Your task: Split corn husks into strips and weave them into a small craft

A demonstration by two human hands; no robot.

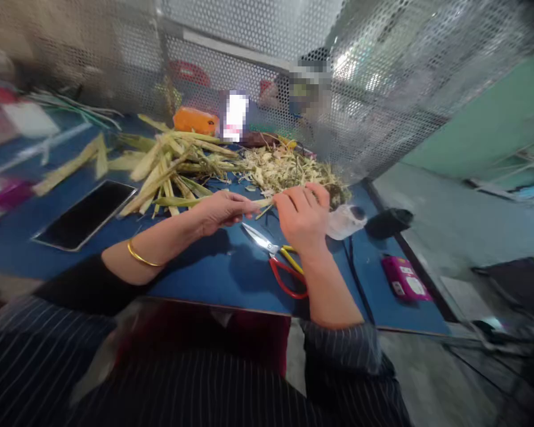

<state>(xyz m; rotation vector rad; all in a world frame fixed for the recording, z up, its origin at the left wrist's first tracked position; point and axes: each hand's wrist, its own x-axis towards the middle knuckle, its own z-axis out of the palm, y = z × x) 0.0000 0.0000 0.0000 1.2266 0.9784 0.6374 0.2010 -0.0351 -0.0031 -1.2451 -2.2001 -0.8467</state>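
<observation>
Between my two hands a pale green strip of dry leaf (pixel 263 203) is stretched out above the table. My left hand (pixel 225 210) pinches it between thumb and fingers, and a length of it seems to trail out past the wrist. My right hand (pixel 303 214) is closed round the other end, its fingertips partly hidden. Below the hands lie scissors (pixel 269 246) with one red and one yellow handle, blades apart. Behind them a pile of long leaf strips (pixel 173 160) spreads to the left, beside a heap of shredded scraps (pixel 289 169).
A dark-screened phone or tablet (pixel 86 216) lies left on the blue table (pixel 222 276). A lit phone (pixel 235 117) stands at the back by an orange pouch (pixel 196 120). Rightward are a clear plastic roll (pixel 346 222), a black cylinder (pixel 389 223) and a magenta packet (pixel 404 279). Perforated metal screen (pixel 258 47) rises behind.
</observation>
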